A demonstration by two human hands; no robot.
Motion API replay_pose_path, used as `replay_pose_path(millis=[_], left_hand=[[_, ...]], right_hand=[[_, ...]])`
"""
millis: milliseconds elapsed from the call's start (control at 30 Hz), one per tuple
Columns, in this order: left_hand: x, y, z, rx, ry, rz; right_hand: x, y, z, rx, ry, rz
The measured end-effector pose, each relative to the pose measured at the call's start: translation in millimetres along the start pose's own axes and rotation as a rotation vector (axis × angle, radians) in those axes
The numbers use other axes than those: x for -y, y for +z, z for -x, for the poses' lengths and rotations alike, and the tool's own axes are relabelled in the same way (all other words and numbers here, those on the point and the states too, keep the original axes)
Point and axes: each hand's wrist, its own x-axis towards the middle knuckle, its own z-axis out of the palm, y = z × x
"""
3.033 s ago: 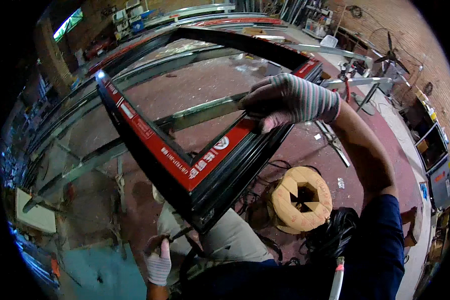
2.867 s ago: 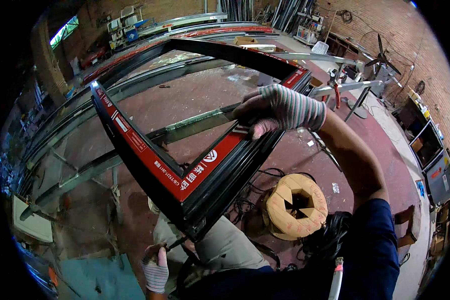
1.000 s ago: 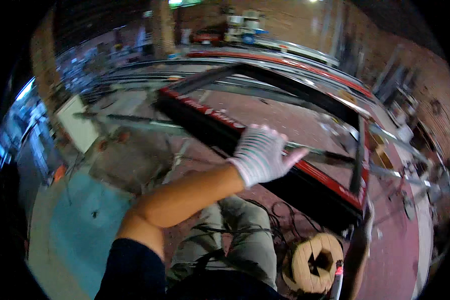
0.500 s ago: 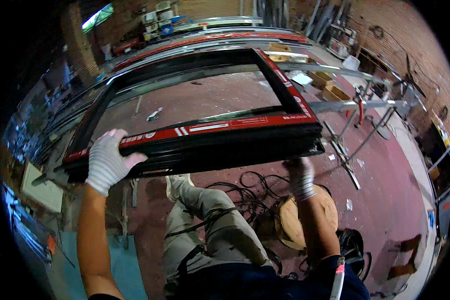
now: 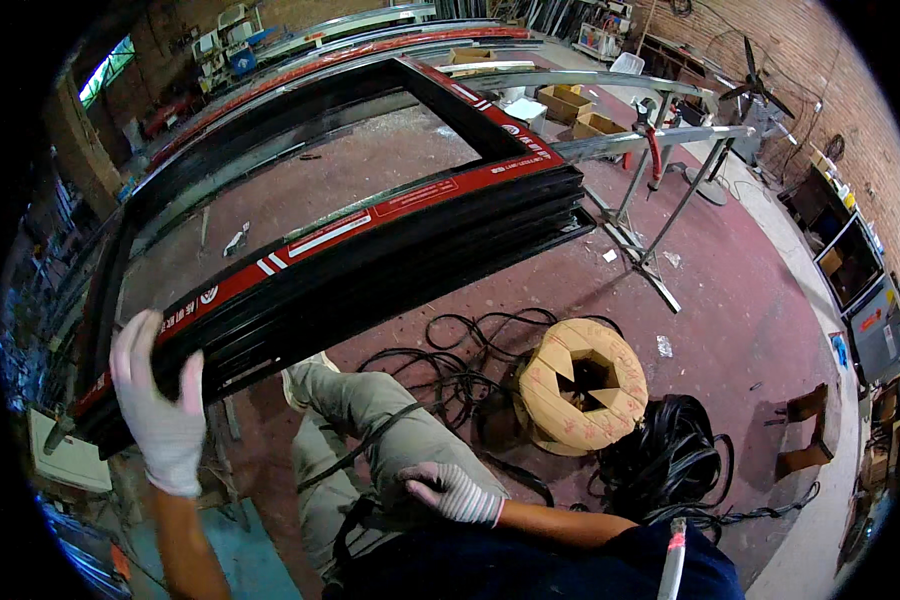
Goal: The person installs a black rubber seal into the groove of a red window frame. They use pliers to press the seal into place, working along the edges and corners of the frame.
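A stack of black window frames (image 5: 400,250), the top one with red printed film along its faces, lies tilted across the view. My left hand (image 5: 160,410), in a white striped glove, is at the stack's near left corner. Its fingers reach up at the edge and the thumb stands apart. Low over my lap is my right hand (image 5: 455,492), gloved too, its thumb and fingers a little apart and nothing seen in them. A black rubber strip (image 5: 370,440) runs across my grey trousers beside it.
A cardboard-wrapped roll (image 5: 585,385) stands on the red floor beside loose black coils (image 5: 670,450). Metal trestles (image 5: 660,180) hold red pliers (image 5: 652,150) at the right. Beyond are open cardboard boxes (image 5: 565,103), a black-bladed fan (image 5: 752,85) and long metal profiles (image 5: 370,45).
My right hand has left the stack's near right side and come down to my lap. The left hand's fingers have spread. The view has turned right, so the stack appears further left and more slanted.
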Motion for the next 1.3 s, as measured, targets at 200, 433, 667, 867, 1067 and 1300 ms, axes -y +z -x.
replay_pose_path(millis=[200, 433, 667, 867, 1067, 1300], left_hand=[[-52.5, 35.5, 137.9, 0.364, -0.043, 0.488], [-31.2, 105.2, 314.8, 0.972, -0.376, 0.43], [-30.0, 96.7, 304.1, 0.861, -0.422, 0.37], [-3.0, 94.4, 330.5, 0.906, -0.584, 0.2], [11.2, 99.8, 327.1, 0.888, -0.65, 0.247], [4.9, 82.0, 299.3, 0.797, -0.784, 0.428]], right_hand=[[9.0, -19.6, -46.0, 0.058, -0.229, 0.818], [-49.4, -12.3, -57.7, 0.142, -0.34, 1.016], [-27.8, -27.1, -35.2, 0.022, -0.342, 0.797], [26.7, -21.3, -12.5, -0.083, -0.174, 0.409], [82.6, -53.2, 5.7, 0.368, -0.671, -0.146], [116.3, -42.6, -9.5, 0.369, -0.483, 0.242]])
